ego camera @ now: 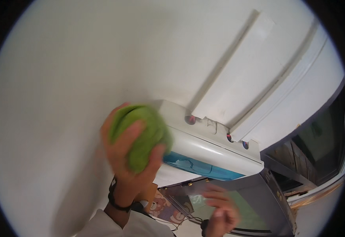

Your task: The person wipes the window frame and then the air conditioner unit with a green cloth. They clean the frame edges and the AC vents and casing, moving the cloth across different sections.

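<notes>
My left hand (pixel 131 151), with a dark band at its wrist, grips a bunched green cloth (pixel 151 124). The cloth overlaps the left end of a white wall-mounted distribution box (pixel 213 148) in view, so I cannot tell whether they touch. A translucent blue cover (pixel 202 167) runs along the box's front. Several round holes show on its top face, with coloured wires visible inside. Lower right, my right hand (pixel 221 207) is blurred and holds nothing, its fingers loosely apart below the box.
Two white cable trunking strips (pixel 228 68) run along the white wall (pixel 71 74) to the box. Dark-framed glass panels (pixel 317 148) stand at the right. Below are a bear-patterned sheet (pixel 166 207), a thin black cable (pixel 187 219) and a grey-framed glass panel (pixel 249 213).
</notes>
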Motion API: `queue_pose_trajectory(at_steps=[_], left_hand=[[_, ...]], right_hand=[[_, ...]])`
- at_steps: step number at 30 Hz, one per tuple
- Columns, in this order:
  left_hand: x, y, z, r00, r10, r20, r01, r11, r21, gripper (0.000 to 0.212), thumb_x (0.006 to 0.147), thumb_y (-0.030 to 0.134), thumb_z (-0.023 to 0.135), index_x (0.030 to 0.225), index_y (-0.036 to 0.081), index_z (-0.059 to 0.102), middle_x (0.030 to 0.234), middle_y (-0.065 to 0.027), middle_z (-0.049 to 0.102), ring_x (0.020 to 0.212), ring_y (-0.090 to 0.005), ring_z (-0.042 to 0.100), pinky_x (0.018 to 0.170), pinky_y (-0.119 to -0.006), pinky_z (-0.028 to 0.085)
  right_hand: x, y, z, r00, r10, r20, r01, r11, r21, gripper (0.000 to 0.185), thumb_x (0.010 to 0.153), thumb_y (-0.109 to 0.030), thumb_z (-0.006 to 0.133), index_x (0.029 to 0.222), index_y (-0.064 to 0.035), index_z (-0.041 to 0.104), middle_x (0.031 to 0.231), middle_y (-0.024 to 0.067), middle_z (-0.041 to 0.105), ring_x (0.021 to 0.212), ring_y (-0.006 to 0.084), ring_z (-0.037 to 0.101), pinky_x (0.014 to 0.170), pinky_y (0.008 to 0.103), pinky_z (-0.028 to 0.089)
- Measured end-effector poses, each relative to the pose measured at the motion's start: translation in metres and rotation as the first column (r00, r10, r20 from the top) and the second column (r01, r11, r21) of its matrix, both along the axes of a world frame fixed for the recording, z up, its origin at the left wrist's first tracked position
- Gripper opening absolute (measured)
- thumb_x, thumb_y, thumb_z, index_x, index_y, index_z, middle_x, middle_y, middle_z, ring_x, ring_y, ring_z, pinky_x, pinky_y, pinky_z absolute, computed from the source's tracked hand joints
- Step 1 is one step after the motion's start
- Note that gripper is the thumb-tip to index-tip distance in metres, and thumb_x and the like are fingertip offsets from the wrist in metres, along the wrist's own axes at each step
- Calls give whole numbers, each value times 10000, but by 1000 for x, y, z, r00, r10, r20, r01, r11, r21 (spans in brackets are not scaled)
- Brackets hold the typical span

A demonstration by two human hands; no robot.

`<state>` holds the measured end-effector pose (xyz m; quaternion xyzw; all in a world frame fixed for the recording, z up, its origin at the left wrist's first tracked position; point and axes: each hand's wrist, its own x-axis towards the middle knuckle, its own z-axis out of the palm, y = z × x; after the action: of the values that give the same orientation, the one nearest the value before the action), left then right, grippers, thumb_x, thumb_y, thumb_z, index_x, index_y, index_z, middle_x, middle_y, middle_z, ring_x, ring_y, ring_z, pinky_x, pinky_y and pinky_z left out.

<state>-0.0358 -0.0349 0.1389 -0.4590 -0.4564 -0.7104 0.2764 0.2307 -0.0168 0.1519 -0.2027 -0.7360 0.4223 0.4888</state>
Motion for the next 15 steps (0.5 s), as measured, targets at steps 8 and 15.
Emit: queue_pose_trajectory(at_steps=[8, 15], left_hand=[[3, 17, -26, 873, -251, 417, 251, 966, 56, 444, 872, -45, 596, 1312, 14, 585, 1302, -204, 594, 1182, -270, 629, 1009, -375, 522], [5, 0, -113, 834, -139, 534, 259, 953, -155, 401, 872, -89, 543, 1264, -16, 588, 1260, -183, 588, 1150, -270, 625, 1015, -367, 509]], right_hand=[[45, 45, -26, 761, -648, -43, 648, 753, 112, 504, 1080, -345, 556, 1436, 12, 578, 1495, 230, 592, 1415, 366, 526, 1167, 507, 381], [12, 31, -35, 743, -667, 54, 642, 733, 224, 660, 1084, -331, 549, 1635, -11, 376, 1704, 206, 346, 1562, 353, 362, 1227, 508, 314]])
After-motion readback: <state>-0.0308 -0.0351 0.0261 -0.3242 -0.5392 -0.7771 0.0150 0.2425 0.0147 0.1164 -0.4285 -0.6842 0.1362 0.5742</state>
